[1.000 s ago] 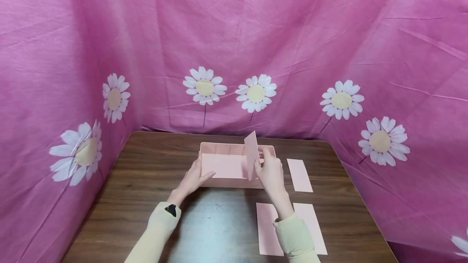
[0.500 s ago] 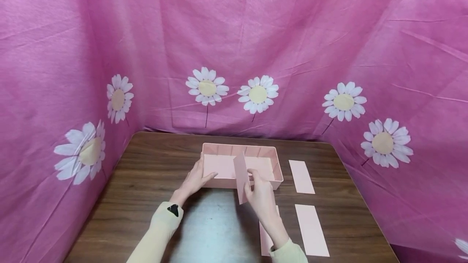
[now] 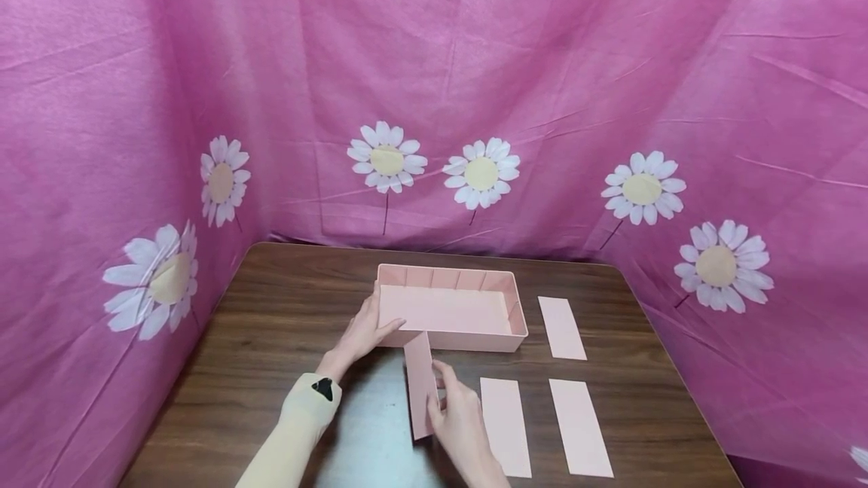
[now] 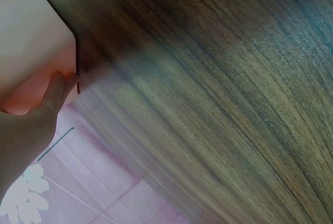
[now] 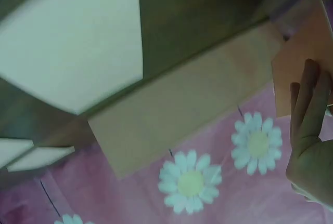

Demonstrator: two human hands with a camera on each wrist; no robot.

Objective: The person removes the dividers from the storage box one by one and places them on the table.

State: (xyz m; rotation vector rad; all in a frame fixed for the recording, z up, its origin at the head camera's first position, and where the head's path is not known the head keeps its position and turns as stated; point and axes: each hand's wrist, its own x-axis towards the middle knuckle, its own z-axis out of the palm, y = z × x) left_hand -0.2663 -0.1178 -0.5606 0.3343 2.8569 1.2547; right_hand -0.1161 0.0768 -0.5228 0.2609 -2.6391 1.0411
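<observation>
A shallow pink rectangular box [image 3: 468, 341] stands on the wooden table, its top facing up and slots showing along its inner back wall. My left hand [image 3: 359, 331] grips its left end, thumb over the front rim and fingers along the outer side; the left wrist view shows the hand [image 4: 32, 128] at the box's corner [image 4: 41, 31]. In front of the box, my right hand [image 3: 464, 424] pinches a thin pink divider panel [image 3: 417, 390] by its right edge. The panel is held on edge, just above or touching the table; I cannot tell which.
Three flat pink panels lie to the right: one panel [image 3: 561, 328] beside the box, another panel [image 3: 506, 428] close to my right hand, a third panel [image 3: 581, 428] farther right. A pink daisy-print curtain [image 3: 434, 59] surrounds the table [image 3: 285, 307].
My right hand has carried the divider panel up out of the box, over its front wall and down toward the front of the table. My left hand has stayed on the box.
</observation>
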